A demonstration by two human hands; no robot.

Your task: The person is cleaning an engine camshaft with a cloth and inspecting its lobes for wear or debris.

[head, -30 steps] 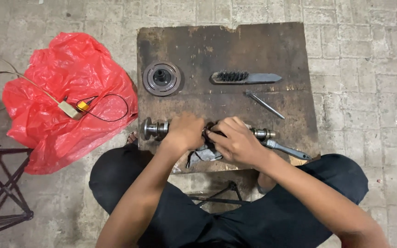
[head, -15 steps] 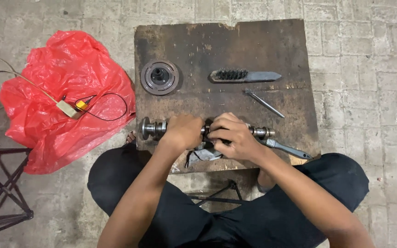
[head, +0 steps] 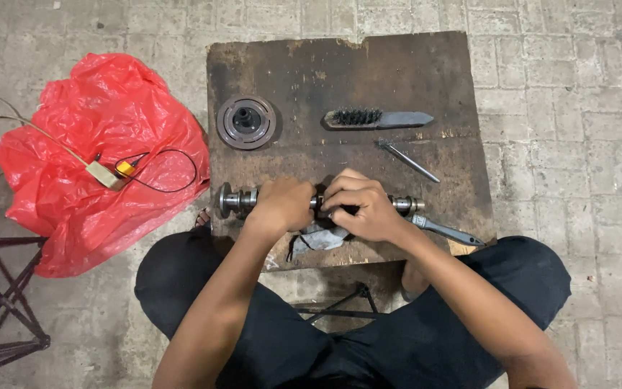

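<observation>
- Camshaft (head: 242, 199) lies flat along the near edge of the wooden board (head: 426, 65), its long axis running left to right across the picture, roughly parallel to that edge.
- Its flanged end points to the person's left, just short of the board's left edge; the slimmer end points right, where it shows past the right hand.
- The middle stretch of the shaft is hidden under both hands.
- The left hand (head: 282, 205) is curled over the shaft from above, fingers wrapped around it in a closed grasp.
- The right hand (head: 365, 209) sits just beside it on the shaft, fingers bent and closed around the metal, knuckles up; the two hands nearly touch.
- A grey rag (head: 322, 236) lies crumpled on the board beneath the hands, on the near side of the shaft.
- A metal handle tool (head: 448, 231) lies angled by the shaft's right end, pointing toward the board's right corner.
- Farther back on the board lie a wire brush (head: 376, 118), a thin metal rod (head: 408, 160) set on a slant, and a round pulley-like disc (head: 246, 122).
- A red plastic bag (head: 102, 158) is spread on the brick floor left of the board, with a small wired device (head: 109, 173) on it.
</observation>
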